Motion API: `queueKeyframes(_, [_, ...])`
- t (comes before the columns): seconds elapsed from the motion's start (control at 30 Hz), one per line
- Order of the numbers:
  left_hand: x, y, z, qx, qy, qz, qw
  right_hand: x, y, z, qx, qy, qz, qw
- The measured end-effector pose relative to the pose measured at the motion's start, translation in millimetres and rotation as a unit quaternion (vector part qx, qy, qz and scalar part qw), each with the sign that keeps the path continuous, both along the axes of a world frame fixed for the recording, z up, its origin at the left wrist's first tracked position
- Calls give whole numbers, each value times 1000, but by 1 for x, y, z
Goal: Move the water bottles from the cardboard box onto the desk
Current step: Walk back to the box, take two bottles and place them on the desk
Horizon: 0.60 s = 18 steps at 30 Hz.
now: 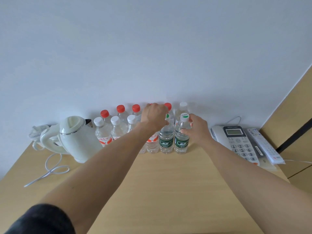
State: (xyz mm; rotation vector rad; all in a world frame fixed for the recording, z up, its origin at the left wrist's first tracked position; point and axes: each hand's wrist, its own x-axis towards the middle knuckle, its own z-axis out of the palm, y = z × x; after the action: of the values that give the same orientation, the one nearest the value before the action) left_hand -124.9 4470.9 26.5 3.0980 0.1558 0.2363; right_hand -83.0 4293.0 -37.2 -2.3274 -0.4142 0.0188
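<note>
1. A pale wooden desk [168,183] stands against a plain white wall; the cardboard box is nowhere in view.
2. Two rows of upright water bottles line the wall edge: red-capped ones [120,110] behind, white-capped ones [102,130] in front.
3. At the right end of the front row stand two green-labelled bottles, touching side by side.
4. The left hand [154,116] curls over the top of the left green-labelled bottle [166,141], hiding most of its cap.
5. The right hand [196,128] grips the neck of the right green-labelled bottle [182,141], fingers wrapped just below the cap.
6. Both bottles stand vertical with bases apparently on the desk, so the next move looks like a release.
7. A white electric kettle [74,137] sits left of the rows, and a desk telephone [236,142] and a remote control [265,146] sit to the right.
</note>
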Motion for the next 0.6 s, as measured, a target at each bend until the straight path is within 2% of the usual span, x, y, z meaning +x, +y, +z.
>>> queueKeyframes(0.2, [1, 2, -2, -23, -5, 0, 1000, 2, 1, -3, 41, -1, 2, 999])
queueKeyframes(0.6, [2, -1, -4, -63, -12, 26, 998, 5, -5, 0, 32, 19, 19, 999])
